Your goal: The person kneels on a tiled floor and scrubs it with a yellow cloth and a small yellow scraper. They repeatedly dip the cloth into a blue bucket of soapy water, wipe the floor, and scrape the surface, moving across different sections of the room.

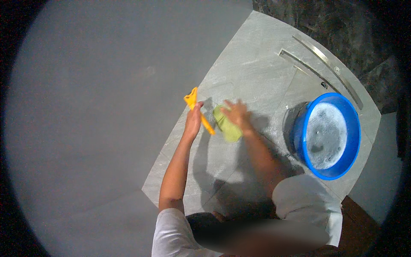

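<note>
My left hand (195, 122) is closed around a yellow scraper (208, 125), whose wide head points up and away, close to the wall and floor edge. To its right, a damp-looking light green cloth (231, 129) lies against the grey tiled floor. My right hand (238, 115), slightly blurred, grips the upper right part of this cloth and presses it down. Some of its fingers reach past the cloth's edge. Wet streaks and small suds show on the tiles around both hands.
A blue bucket (358, 136) of foamy water stands at the right. Beyond it, a metal track (306, 68) and a curved metal strip (329, 64) cross the floor. A plain grey wall (94, 107) fills the left side. Dark marbled tiles (342, 34) rise at the far right.
</note>
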{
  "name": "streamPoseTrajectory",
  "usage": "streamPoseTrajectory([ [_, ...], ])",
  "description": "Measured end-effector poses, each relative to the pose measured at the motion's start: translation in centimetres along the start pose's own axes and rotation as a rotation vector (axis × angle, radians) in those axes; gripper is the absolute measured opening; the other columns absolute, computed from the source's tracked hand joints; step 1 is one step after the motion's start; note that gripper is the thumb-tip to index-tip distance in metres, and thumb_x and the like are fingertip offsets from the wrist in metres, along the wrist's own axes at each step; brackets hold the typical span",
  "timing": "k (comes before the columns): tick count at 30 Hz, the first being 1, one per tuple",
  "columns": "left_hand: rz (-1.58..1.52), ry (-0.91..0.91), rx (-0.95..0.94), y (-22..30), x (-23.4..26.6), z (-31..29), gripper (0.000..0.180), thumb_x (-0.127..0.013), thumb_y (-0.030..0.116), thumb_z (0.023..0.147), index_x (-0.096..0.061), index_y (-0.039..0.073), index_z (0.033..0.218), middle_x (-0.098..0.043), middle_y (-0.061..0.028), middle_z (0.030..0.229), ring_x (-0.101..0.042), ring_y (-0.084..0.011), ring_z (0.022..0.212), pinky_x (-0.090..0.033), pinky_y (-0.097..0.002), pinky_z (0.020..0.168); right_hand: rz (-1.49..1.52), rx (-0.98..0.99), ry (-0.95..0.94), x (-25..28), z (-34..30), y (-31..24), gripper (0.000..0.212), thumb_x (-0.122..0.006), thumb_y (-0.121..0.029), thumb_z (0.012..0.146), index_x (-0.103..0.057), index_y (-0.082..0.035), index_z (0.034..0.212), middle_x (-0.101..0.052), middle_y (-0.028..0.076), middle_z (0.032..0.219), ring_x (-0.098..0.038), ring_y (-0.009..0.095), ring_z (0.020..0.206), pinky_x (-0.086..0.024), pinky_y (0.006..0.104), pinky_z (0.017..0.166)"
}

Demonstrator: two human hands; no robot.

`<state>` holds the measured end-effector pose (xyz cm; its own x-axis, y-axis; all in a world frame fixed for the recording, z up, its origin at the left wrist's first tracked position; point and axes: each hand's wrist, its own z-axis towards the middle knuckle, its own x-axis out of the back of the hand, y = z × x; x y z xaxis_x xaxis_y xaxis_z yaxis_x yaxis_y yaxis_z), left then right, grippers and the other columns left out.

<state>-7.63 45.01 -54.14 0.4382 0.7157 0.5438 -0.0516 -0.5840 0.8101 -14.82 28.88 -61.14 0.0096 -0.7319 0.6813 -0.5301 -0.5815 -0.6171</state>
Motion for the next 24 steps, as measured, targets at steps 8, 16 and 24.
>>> streamPoseTrajectory([
  [8, 0.365, -0.499, 0.251, 4.7, -8.0, 1.0, 0.065, -0.015, 0.055, 0.088, -0.044, 0.004, 0.118, -0.053, -0.0219, 0.11, -0.045, -0.0369, 0.109, -0.032, -0.0414, 0.093, 1.753, -0.044, 0.017, 2.2, -6.3, -1.8, 0.048, -0.036, -0.042, 0.091, -0.038, -0.004, 0.121, -0.049, 0.012, 0.112, -0.053, 0.024, 0.089, -0.042, 0.0361, 0.08],
  [16, 0.816, -0.62, 0.117, -2.0, -5.6, 0.2, 0.08, -0.031, 0.065, 0.08, -0.008, 0.016, 0.139, -0.007, -0.0161, 0.144, -0.006, -0.0391, 0.131, -0.012, -0.0512, 0.103, 0.521, 0.035, 0.412, 1.2, -2.0, 7.8, 0.039, -0.044, -0.021, 0.086, -0.036, -0.007, 0.122, -0.059, 0.022, 0.082, -0.057, 0.041, 0.071, -0.044, 0.048, 0.061],
  [24, 1.051, -0.376, -0.126, -13.1, -8.6, -2.6, 0.096, -0.053, 0.073, 0.061, -0.013, 0.031, 0.138, 0.003, -0.0093, 0.145, 0.006, -0.0541, 0.124, -0.015, -0.0749, 0.085, -0.096, 0.02, 0.323, -3.3, -0.3, 8.4, 0.043, -0.047, -0.01, 0.08, -0.037, -0.007, 0.122, -0.06, 0.019, 0.088, -0.06, 0.036, 0.072, -0.049, 0.0443, 0.06],
])
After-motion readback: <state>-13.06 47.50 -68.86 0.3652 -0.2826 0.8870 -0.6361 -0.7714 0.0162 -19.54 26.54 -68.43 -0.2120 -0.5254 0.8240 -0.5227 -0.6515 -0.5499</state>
